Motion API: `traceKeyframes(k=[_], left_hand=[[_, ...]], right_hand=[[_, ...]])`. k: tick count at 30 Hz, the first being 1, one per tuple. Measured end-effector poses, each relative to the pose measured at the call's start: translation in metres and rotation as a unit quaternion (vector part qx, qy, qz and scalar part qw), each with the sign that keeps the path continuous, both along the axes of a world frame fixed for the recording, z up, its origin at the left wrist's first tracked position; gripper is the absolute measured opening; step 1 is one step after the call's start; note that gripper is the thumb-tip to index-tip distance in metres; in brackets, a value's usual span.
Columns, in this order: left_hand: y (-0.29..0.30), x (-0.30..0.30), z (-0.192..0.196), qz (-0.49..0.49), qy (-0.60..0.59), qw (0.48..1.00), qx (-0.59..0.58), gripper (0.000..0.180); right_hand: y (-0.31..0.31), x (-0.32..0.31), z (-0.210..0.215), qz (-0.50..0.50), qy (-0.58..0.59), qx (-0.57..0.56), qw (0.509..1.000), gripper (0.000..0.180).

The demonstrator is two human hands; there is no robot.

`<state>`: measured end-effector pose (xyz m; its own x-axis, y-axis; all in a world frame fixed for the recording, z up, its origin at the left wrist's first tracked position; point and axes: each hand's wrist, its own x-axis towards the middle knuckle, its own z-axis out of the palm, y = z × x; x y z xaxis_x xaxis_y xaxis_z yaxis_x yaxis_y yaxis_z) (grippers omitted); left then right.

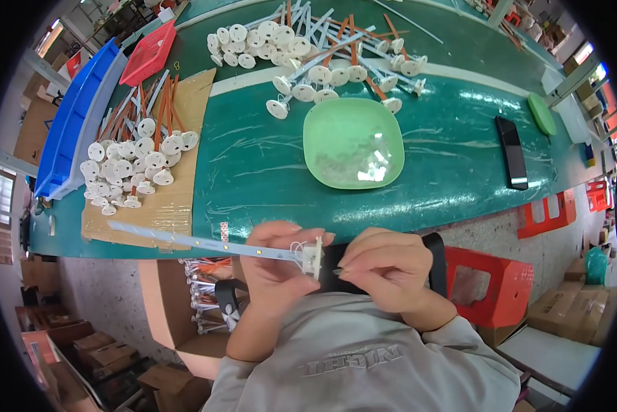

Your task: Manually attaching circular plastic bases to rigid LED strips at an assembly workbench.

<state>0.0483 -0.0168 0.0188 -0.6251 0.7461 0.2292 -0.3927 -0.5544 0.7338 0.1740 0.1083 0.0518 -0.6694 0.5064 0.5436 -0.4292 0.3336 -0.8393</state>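
Left hand [271,268] clasps strip [209,243]; right hand [393,269] pinches sliver [337,272].

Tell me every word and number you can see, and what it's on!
I don't copy printed words, but here's where they are:
Grey shirt: raised letters, upside down; big ones clear, smaller line too small to read.
Pale light strip: tiny marks, too small to read.
Cardboard box on the right: print, too blurred.
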Motion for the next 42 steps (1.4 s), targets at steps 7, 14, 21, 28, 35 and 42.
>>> traceKeyframes(k=[7, 14, 21, 28, 35, 42], left_hand=[[-0.009, 0.006, -0.01, -0.015, 0.019, 1.0, 0.016, 0.057], [-0.011, 0.007, -0.009, -0.009, 0.058, 0.998, -0.011, 0.059], [-0.015, 0.003, -0.009, -0.023, 0.096, 0.995, 0.001, 0.058], [-0.02, -0.004, -0.005, -0.084, 0.174, 0.981, 0.004, 0.057], [-0.02, 0.02, -0.015, -0.01, 0.09, 0.994, 0.06, 0.059], [-0.02, 0.033, -0.013, 0.02, 0.019, 0.999, -0.027, 0.059]], right_hand=[[-0.01, -0.005, -0.016, 0.031, 0.032, -0.033, 0.998, 0.012], [-0.005, -0.001, -0.019, 0.055, 0.022, -0.009, 0.998, 0.013], [-0.001, 0.0, -0.022, 0.029, 0.031, 0.117, 0.992, 0.014], [0.003, 0.004, -0.026, 0.097, 0.088, 0.113, 0.985, 0.013], [-0.011, -0.001, -0.032, -0.001, 0.103, 0.155, 0.983, 0.018], [-0.02, 0.0, -0.031, -0.079, 0.095, 0.21, 0.97, 0.023]])
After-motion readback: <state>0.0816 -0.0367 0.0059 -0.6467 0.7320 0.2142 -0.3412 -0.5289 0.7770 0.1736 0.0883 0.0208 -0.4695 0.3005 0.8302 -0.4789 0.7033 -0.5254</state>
